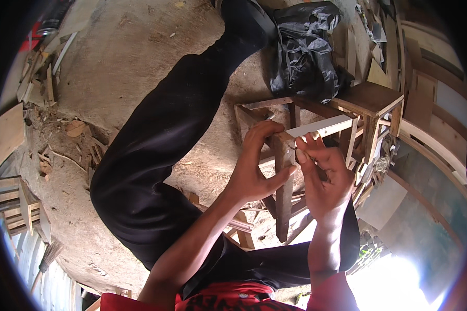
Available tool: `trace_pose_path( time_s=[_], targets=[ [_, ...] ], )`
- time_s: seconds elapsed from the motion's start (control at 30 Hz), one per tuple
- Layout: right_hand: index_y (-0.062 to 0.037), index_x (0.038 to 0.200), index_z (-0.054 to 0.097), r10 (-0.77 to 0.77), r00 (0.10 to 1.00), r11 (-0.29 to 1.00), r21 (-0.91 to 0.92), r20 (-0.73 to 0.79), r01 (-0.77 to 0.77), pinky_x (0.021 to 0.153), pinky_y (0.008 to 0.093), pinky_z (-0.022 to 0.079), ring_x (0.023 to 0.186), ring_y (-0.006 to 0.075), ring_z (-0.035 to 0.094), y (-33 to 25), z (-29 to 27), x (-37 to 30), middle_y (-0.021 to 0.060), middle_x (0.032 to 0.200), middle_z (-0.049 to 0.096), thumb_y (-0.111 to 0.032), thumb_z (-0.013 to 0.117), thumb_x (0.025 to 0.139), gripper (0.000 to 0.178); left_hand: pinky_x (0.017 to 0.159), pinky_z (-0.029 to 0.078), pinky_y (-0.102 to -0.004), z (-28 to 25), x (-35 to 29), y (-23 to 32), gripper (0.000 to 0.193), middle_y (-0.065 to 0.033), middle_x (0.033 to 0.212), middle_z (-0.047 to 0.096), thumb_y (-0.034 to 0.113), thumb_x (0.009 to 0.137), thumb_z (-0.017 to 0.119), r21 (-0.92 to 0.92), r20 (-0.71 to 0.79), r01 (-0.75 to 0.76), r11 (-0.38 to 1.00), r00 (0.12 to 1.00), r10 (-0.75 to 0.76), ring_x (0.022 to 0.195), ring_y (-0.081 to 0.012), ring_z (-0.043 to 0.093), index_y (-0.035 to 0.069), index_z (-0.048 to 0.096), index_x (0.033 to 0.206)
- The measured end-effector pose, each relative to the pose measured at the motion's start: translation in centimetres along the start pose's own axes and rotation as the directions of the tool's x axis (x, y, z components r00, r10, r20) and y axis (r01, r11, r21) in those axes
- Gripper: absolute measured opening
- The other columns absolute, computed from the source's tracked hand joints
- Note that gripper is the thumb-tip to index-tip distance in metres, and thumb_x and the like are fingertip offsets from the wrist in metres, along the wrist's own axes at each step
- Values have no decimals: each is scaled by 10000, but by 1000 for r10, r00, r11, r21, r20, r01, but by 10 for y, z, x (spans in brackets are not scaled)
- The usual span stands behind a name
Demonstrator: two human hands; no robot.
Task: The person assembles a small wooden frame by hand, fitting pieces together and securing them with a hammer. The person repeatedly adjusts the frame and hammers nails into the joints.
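Observation:
A wooden stool frame [283, 207] stands tilted between my legs, with one tapered leg pointing toward me. Along its top runs a pale, smooth-faced rail [324, 125]. My left hand [251, 168] grips the near corner, fingers over the top and thumb against the side of the leg. At the same corner, my right hand [324, 179] pinches its thumb and fingertips together beside the joint of leg and rail. Whatever small piece lies in that pinch is too small to name.
Just beyond the frame stands a small wooden stool [368, 98], with a black plastic bag [308, 49] beside it. Wood offcuts [49, 85] lie at the far left. Stacked boards [425, 103] line the right side. A slatted wooden piece [23, 205] sits at the left edge.

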State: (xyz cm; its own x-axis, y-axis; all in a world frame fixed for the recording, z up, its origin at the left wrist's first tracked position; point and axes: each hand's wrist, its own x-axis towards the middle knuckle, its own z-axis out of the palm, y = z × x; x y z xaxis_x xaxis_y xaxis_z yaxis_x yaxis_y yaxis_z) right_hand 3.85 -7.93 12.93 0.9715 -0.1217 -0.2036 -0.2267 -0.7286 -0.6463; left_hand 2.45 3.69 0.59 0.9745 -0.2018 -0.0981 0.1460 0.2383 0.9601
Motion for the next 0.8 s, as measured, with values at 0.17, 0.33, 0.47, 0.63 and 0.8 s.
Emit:
trace_pose_path(
  time_s=[0.17,0.33,0.47,0.63,0.8],
  targets=[
    [3,960,632,-25,1000,999,-22,-1,25,1110,480,403,1177,318,629,0,0,0,172,1018,736,-23,668,911,66,1103,334,-444,-2,1,0,748,-178,1346,473,130,686,812,6,14,-20,1000,1000,20,1318,-360,421,40,463,1341],
    [-5,958,631,-2,1000,1000,5,-22,2,1114,486,395,1184,315,626,1,3,-3,185,1028,734,-17,665,912,59,1102,335,-451,-1,2,0,740,-183,1329,482,120,683,804,17,-3,-41,999,999,41,1310,-366,427,31,465,1335],
    [-5,952,619,-1,1000,1000,2,-31,1,1117,477,392,1185,310,625,1,5,-4,195,1038,730,-17,663,912,60,1099,338,-447,1,2,-1,732,-184,1315,487,118,687,800,-9,-27,-53,999,998,53,1303,-365,430,31,467,1332],
    [-3,951,598,-23,999,999,-22,-23,23,1120,472,389,1184,312,625,2,4,-4,211,1037,726,-12,650,920,61,1086,351,-438,0,3,0,733,-181,1309,485,116,689,799,8,-17,-65,998,998,66,1293,-359,436,30,462,1333],
    [3,995,564,55,997,993,107,-48,-50,1122,465,390,1179,297,628,3,6,-1,193,1038,730,6,609,942,71,1075,362,-432,0,2,1,749,-193,1320,467,106,682,793,-28,-24,-4,1000,1000,3,1283,-356,444,28,448,1342]
  ],
)
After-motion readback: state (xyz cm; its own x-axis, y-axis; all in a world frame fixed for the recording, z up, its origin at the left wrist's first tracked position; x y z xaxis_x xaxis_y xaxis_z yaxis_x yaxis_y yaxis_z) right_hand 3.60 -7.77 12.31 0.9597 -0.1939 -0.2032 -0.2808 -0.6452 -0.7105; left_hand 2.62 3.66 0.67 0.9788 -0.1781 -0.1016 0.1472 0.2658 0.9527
